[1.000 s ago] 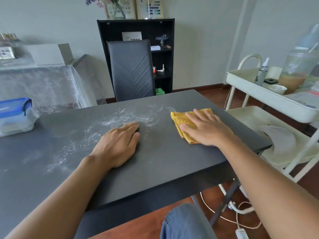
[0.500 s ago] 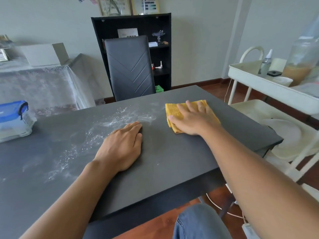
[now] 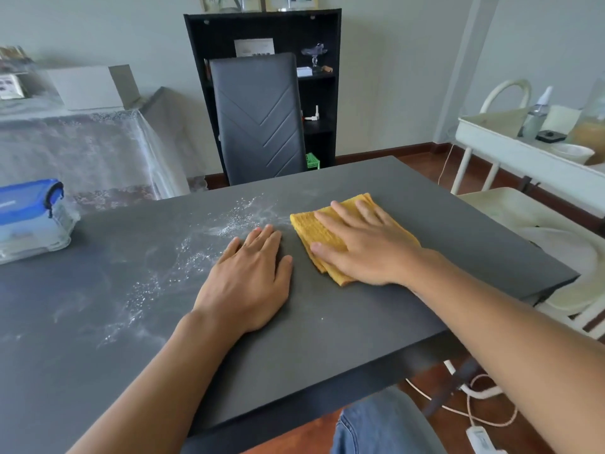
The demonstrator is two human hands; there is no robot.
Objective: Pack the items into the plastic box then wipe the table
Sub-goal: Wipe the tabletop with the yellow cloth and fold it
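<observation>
A folded yellow cloth (image 3: 311,226) lies on the dark grey table (image 3: 327,339), right of centre. My right hand (image 3: 363,245) presses flat on it, fingers spread toward the far-left. My left hand (image 3: 247,281) rests palm-down on the bare tabletop just left of the cloth, holding nothing. White powder (image 3: 183,253) is smeared across the table to the left and beyond my left hand. A clear plastic box (image 3: 31,221) with a blue clip-on lid stands closed at the table's far left edge.
A black chair (image 3: 258,119) stands at the far side of the table, with a black bookshelf (image 3: 322,77) behind it. A white trolley (image 3: 530,158) holding bottles and bowls is close on the right. Cables (image 3: 471,407) lie on the floor under the table's right corner.
My right hand has slid the cloth to the left, closer to my left hand and the powder. My left hand has stayed in place.
</observation>
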